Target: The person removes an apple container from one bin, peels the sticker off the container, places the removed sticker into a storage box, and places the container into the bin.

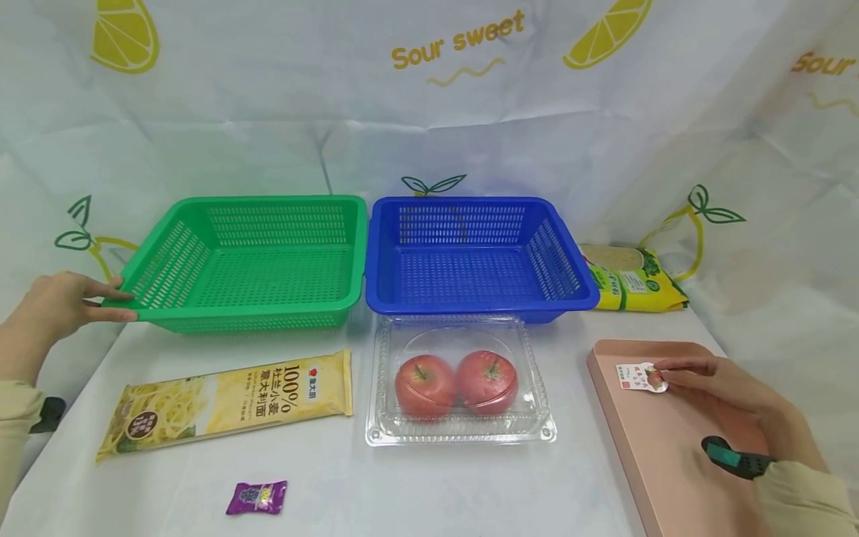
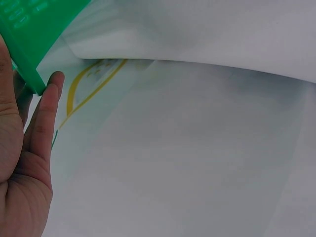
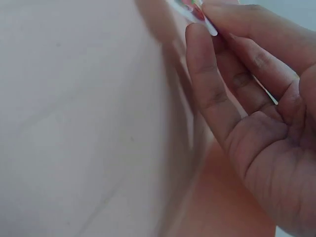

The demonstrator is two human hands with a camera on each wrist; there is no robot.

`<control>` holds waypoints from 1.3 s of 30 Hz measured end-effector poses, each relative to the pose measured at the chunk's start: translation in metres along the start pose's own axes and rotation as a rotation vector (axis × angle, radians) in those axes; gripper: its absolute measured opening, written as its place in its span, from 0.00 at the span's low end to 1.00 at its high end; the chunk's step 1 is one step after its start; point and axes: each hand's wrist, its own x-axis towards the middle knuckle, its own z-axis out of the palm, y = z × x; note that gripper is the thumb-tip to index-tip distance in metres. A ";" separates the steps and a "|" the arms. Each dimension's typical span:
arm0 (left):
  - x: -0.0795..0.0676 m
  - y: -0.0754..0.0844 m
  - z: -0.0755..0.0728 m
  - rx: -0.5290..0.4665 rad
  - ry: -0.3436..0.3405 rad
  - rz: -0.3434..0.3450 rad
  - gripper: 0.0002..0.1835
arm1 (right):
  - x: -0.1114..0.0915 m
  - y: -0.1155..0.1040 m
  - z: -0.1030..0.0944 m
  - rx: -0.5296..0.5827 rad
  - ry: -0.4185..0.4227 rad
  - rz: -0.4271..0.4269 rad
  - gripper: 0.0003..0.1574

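Observation:
My left hand (image 1: 63,306) grips the front left corner of the green plastic basket (image 1: 248,316), thumb and fingers on either side of its rim (image 2: 30,81). Between thumb and fingertips my right hand (image 1: 731,384) pinches a small white card (image 1: 637,377) with red writing and a picture of fruit. The card is over the far end of a pink tray (image 1: 671,462). In the right wrist view only an edge of the card (image 3: 195,11) shows at the fingertips.
Beside the green basket stands a blue basket (image 1: 483,306). A clear plastic box (image 1: 463,432) with two apples (image 1: 425,386) sits before it. Nearby lie a spaghetti packet (image 1: 231,403), a purple wrapped sweet (image 1: 257,497) and a yellow bag (image 1: 634,287).

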 end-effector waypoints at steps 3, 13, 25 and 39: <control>-0.001 0.000 0.000 0.004 0.005 0.003 0.54 | 0.003 0.000 0.001 -0.068 0.032 -0.024 0.25; -0.001 -0.003 0.003 0.000 0.010 0.012 0.51 | 0.004 -0.007 0.011 -0.089 0.108 -0.110 0.18; -0.003 0.000 -0.001 0.008 0.017 0.015 0.48 | 0.012 -0.027 0.021 -0.287 0.157 -0.243 0.12; -0.002 0.003 -0.002 0.008 0.018 0.019 0.52 | -0.007 0.001 0.014 -0.153 0.143 -0.056 0.36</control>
